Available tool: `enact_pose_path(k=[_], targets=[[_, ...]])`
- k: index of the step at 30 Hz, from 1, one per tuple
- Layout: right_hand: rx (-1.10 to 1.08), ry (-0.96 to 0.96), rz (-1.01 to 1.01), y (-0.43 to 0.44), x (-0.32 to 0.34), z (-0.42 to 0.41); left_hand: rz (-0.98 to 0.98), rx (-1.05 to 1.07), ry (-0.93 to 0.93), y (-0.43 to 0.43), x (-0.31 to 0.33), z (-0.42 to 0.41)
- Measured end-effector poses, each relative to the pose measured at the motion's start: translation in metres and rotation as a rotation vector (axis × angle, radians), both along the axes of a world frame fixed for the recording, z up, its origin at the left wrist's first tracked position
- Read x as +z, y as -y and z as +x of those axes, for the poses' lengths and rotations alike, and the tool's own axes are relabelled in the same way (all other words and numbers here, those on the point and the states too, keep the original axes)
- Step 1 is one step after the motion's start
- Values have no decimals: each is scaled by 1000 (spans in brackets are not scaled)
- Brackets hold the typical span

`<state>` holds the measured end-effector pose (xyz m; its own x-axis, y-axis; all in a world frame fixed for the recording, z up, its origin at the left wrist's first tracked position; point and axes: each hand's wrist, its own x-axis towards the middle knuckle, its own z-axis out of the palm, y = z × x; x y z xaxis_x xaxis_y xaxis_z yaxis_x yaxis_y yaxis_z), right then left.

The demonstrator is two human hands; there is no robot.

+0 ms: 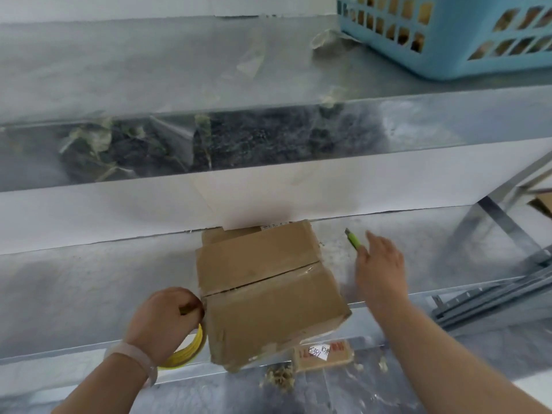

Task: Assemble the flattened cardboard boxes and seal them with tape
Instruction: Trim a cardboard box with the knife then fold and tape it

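A brown cardboard box (268,291) stands on the metal shelf (89,282), its top flaps folded down and meeting at a seam with clear tape along the right part. My left hand (164,318) grips a yellow tape roll (188,351) against the box's left side. Right of the box, my right hand (379,264) hovers with fingers straight and spread. Just beyond its fingertips lies a green utility knife (354,239) on the shelf; the hand does not hold it.
A blue plastic basket (448,37) sits on the upper shelf at the back right. Scraps of used tape (251,59) lie on the upper shelf. Below the box's front edge lies a small labelled packet (324,354) amid cardboard crumbs. Grey metal bars (493,300) lie at right.
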<state>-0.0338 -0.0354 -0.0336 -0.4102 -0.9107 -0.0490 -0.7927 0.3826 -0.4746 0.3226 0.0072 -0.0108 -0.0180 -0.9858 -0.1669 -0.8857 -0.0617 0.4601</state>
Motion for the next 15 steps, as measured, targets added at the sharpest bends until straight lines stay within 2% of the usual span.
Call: enact_pose_path(k=[3, 5, 6, 9, 11, 15], targets=[[-17, -196, 265, -1, -19, -25, 14, -8, 0, -2, 1, 2], [-10, -274, 280, -6, -26, -26, 26, -22, -2, -2, 3, 5], [-28, -253, 263, -9, -26, -24, 35, -28, -6, -2, 3, 6], [-132, -30, 160, -19, -17, -16, 69, -56, -78, 0, 2, 13], [-200, 112, 14, -36, -1, 2, 87, -82, -154, 2, 1, 17], [-198, 329, -257, -90, 53, 78, 60, -130, -226, 3, -4, 21]])
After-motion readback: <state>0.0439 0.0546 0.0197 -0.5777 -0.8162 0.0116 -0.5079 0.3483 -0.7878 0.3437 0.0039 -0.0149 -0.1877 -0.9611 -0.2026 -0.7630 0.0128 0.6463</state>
